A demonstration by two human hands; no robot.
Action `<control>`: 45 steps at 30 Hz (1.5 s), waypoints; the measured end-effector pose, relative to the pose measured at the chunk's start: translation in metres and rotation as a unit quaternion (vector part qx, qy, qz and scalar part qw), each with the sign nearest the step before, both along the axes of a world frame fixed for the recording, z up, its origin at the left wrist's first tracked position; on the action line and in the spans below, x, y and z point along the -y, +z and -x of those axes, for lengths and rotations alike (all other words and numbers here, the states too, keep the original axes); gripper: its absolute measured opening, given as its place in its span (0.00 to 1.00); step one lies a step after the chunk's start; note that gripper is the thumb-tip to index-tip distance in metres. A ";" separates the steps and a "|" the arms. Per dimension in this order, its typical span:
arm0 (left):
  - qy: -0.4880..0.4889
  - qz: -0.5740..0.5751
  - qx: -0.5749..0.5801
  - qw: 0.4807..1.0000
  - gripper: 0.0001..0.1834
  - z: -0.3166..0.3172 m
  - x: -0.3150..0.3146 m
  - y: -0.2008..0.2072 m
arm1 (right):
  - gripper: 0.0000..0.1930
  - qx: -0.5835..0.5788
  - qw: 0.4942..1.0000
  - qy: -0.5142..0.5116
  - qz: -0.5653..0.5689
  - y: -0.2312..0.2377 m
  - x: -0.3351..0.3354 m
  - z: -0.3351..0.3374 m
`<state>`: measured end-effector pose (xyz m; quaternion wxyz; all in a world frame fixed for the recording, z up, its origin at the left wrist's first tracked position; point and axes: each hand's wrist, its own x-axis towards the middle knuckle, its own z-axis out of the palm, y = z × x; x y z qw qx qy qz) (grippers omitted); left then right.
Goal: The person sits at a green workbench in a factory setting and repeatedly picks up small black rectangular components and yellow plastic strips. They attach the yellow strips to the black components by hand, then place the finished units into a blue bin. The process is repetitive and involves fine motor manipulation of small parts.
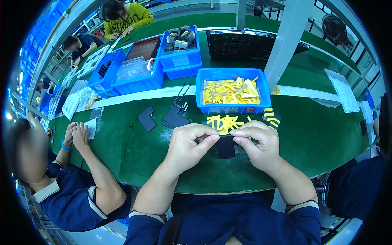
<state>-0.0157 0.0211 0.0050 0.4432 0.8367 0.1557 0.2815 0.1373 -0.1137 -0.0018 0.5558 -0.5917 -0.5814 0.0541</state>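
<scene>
My left hand (188,146) and my right hand (260,143) meet at a black flat piece (226,148) near the table's front edge. Thumb and forefinger of each hand are pinched together at its top corners, one hand per side. The fingertips partly cover the top edge, and whether a yellow strip lies between them cannot be made out. Just beyond my fingers, loose yellow strips (223,122) lie in a small pile. To the left are stacked black L-shaped pieces (175,117) and a single black L-shaped piece (147,119).
A blue bin (199,89) of yellow strips stands behind the pile. Black-and-yellow striped pieces (271,118) lie to its right. More blue bins (139,83) line the back left. A grey post (290,36) rises at the right. A co-worker (77,192) sits close on my left.
</scene>
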 end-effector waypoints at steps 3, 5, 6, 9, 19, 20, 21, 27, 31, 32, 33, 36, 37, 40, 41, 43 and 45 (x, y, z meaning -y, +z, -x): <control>-0.012 -0.040 -0.017 0.999 0.06 0.000 -0.001 0.003 | 0.06 -0.003 1.000 0.000 0.012 0.001 0.000 0.000; -0.022 -0.037 -0.025 0.999 0.06 0.000 -0.002 0.004 | 0.06 -0.001 1.000 -0.007 0.019 0.003 0.000 -0.001; -0.031 -0.024 -0.020 0.999 0.07 0.000 -0.002 0.006 | 0.06 0.001 1.000 -0.011 0.012 0.004 -0.001 -0.001; -0.050 0.002 -0.009 0.999 0.08 0.001 -0.004 0.008 | 0.06 0.009 1.000 -0.023 -0.005 0.004 -0.001 -0.002; -0.047 0.003 -0.030 0.998 0.06 0.003 -0.010 0.007 | 0.07 0.045 0.999 -0.019 -0.015 0.003 -0.001 -0.002; -0.048 0.010 -0.031 0.998 0.06 0.003 -0.010 0.007 | 0.07 0.046 0.999 -0.017 -0.015 0.003 -0.001 -0.002; -0.049 0.009 -0.032 0.998 0.06 0.003 -0.010 0.007 | 0.07 0.047 0.999 -0.016 -0.016 0.003 -0.001 -0.002; -0.053 0.011 -0.011 0.998 0.06 0.002 -0.010 0.006 | 0.07 0.065 0.997 -0.026 -0.031 0.000 -0.002 0.000; -0.047 -0.023 0.007 0.999 0.06 -0.002 -0.007 0.003 | 0.07 0.066 0.997 -0.026 -0.035 -0.001 -0.002 0.003; -0.040 -0.039 -0.004 0.998 0.06 -0.002 -0.006 0.004 | 0.07 0.066 0.997 -0.026 -0.035 -0.001 -0.001 0.003; -0.034 -0.044 -0.001 0.998 0.06 -0.002 -0.004 0.003 | 0.08 0.065 0.997 -0.024 -0.036 -0.001 -0.001 0.004; -0.027 -0.059 0.002 0.998 0.05 -0.002 -0.002 0.002 | 0.08 0.060 0.997 -0.020 -0.037 -0.002 -0.001 0.006; -0.030 -0.067 0.001 0.997 0.05 -0.001 -0.003 0.002 | 0.08 0.060 0.997 -0.019 -0.038 -0.002 -0.001 0.007; -0.031 -0.068 -0.002 0.997 0.04 0.000 -0.003 0.001 | 0.07 0.045 0.998 -0.020 -0.037 -0.005 -0.002 0.007; -0.029 -0.066 -0.002 0.997 0.04 -0.001 -0.002 0.001 | 0.07 0.038 0.998 -0.020 -0.035 -0.006 -0.003 0.006; -0.045 -0.076 0.006 0.996 0.04 -0.003 -0.002 0.001 | 0.07 0.021 0.999 -0.020 -0.031 -0.010 -0.004 0.007; -0.050 -0.074 -0.007 0.996 0.04 -0.002 -0.002 0.002 | 0.08 0.002 1.000 -0.010 -0.007 -0.011 -0.005 0.008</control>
